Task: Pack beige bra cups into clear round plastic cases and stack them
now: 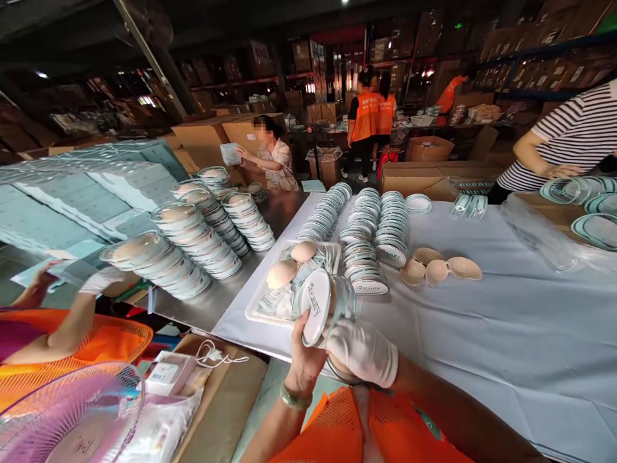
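My bare left hand, with a bracelet on its wrist, is closed around the edge of an oval clear case with a white face lettered "beauty". My right hand, in a white glove, grips the case's clear side; its fingertips are partly hidden. Just beyond the case lies a white tray holding two beige cups and several printed packets. Rows of stacked oval cases stand behind the hands. Several loose beige cups rest on the cloth to the right.
Tall stacks of filled cases stand on the metal table at left, near a co-worker's gloved hand. A purple basket and a white box sit at lower left. A person in stripes stands by plastic-wrapped cases at right.
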### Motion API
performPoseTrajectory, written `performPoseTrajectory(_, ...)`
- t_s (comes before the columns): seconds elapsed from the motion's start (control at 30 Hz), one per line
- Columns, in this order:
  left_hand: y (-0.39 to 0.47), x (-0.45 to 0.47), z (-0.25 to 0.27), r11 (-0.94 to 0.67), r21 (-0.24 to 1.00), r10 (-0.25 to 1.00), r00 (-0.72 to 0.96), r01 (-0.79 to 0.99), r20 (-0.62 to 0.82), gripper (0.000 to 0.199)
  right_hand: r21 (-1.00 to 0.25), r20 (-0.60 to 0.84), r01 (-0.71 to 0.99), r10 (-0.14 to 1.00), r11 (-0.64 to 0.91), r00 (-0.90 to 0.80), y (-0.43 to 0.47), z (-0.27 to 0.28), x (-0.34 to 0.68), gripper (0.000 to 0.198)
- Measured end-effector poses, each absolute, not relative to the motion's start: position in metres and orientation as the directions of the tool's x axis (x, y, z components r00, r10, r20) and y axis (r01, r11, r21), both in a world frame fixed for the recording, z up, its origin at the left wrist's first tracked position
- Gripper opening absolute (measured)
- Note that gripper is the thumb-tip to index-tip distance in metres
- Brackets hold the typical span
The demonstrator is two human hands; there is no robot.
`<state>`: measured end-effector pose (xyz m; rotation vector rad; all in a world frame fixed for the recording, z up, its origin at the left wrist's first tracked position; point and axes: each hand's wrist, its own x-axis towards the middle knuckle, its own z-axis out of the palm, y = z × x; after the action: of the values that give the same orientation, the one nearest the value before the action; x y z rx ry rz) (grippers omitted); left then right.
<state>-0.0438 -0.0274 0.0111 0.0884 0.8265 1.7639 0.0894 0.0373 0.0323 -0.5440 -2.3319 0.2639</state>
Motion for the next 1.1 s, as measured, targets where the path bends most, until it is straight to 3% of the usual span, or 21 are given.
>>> performPoseTrajectory(0.07, -0.03, -0.044, 0.004, -0.128, 0.554, 0.846, -0.382, -0.823, -0.372, 0.044, -0.307, 0.625, 0.28, 0.414, 0.91, -0.662, 0.032, 0.03, 0.092, 0.03)
performPoseTrajectory(0.13, -0.036, -0.047, -0.004, -0.133, 0.554, 0.813, -0.41, -0.822, -0.413, 0.053, -0.284, 0.708, 0.305, 0.413, 0.909, -0.572, 0.035, 0.037, 0.099, 0.03)
performPoseTrajectory(0.23, -0.053, -0.055, -0.016, -0.042, 0.67, 0.834, -0.396, -0.741, -0.386, 0.075, -0.259, 0.804, 0.448, 0.449, 0.856, -0.391, 0.053, 0.057, 0.112, 0.017)
performPoseTrajectory(0.3, -0.065, -0.06, -0.024, 0.052, 0.774, 0.892, -0.32, -0.63, -0.32, 0.09, -0.293, 0.738, 0.459, 0.503, 0.839, -0.449, 0.07, 0.068, 0.116, 0.015)
performPoseTrajectory(0.33, -0.069, -0.061, -0.028, 0.085, 0.808, 0.914, -0.278, -0.583, -0.296, 0.095, -0.356, 0.669, 0.412, 0.537, 0.839, -0.514, 0.078, 0.07, 0.115, 0.017)
performPoseTrajectory(0.4, -0.07, -0.06, -0.032, 0.106, 0.839, 0.927, -0.252, -0.533, -0.277, 0.098, -0.599, 0.54, 0.228, 0.597, 0.768, -0.593, 0.089, 0.067, 0.111, 0.02)
performPoseTrajectory(0.47, -0.066, -0.057, -0.031, 0.049, 0.846, 0.913, -0.319, -0.531, -0.254, 0.097, -0.821, 0.423, 0.001, 0.61, 0.571, -0.669, 0.09, 0.057, 0.107, 0.034)
performPoseTrajectory(0.53, -0.059, -0.056, -0.029, -0.005, 0.858, 0.887, -0.399, -0.514, -0.234, 0.096, -0.923, 0.336, -0.138, 0.581, 0.358, -0.741, 0.08, 0.045, 0.108, 0.059)
performPoseTrajectory(0.6, -0.056, -0.059, -0.028, -0.029, 0.893, 0.871, -0.449, -0.449, -0.198, 0.1, -0.944, 0.284, -0.107, 0.601, 0.312, -0.747, 0.066, 0.036, 0.115, 0.068)
performPoseTrajectory(0.67, -0.059, -0.064, -0.034, -0.066, 0.924, 0.849, -0.508, -0.377, -0.147, 0.108, -0.85, 0.348, 0.087, 0.677, 0.52, -0.648, 0.052, 0.028, 0.125, 0.064)
performPoseTrajectory(0.7, -0.063, -0.064, -0.04, -0.078, 0.924, 0.826, -0.543, -0.374, -0.15, 0.11, -0.713, 0.426, 0.213, 0.654, 0.668, -0.625, 0.046, 0.022, 0.129, 0.061)
performPoseTrajectory(0.77, -0.072, -0.059, -0.054, -0.038, 0.889, 0.784, -0.565, -0.456, -0.256, 0.101, -0.32, 0.513, 0.377, 0.493, 0.869, -0.702, 0.034, 0.005, 0.133, 0.054)
performPoseTrajectory(0.83, -0.078, -0.045, -0.071, 0.063, 0.846, 0.759, -0.526, -0.529, -0.385, 0.093, -0.053, 0.45, 0.359, 0.344, 0.932, -0.824, 0.022, -0.018, 0.134, 0.034)
performPoseTrajectory(0.9, -0.079, -0.029, -0.086, 0.112, 0.876, 0.756, -0.532, -0.469, -0.382, 0.098, -0.015, 0.387, 0.283, 0.267, 0.959, -0.883, 0.016, -0.041, 0.136, 0.018)
performPoseTrajectory(1.0, -0.076, -0.011, -0.1, 0.125, 0.933, 0.754, -0.579, -0.338, -0.31, 0.101, -0.12, 0.544, 0.201, 0.234, 0.972, -0.806, 0.043, -0.056, 0.145, 0.02)
performPoseTrajectory(1.07, -0.075, -0.008, -0.103, 0.148, 0.93, 0.759, -0.565, -0.337, -0.325, 0.099, -0.192, 0.616, 0.375, 0.409, 0.907, -0.674, 0.092, -0.052, 0.145, 0.021)
performPoseTrajectory(1.1, -0.075, -0.007, -0.102, 0.161, 0.926, 0.759, -0.556, -0.342, -0.337, 0.102, -0.22, 0.577, 0.53, 0.548, 0.819, -0.606, 0.122, -0.048, 0.141, 0.02)
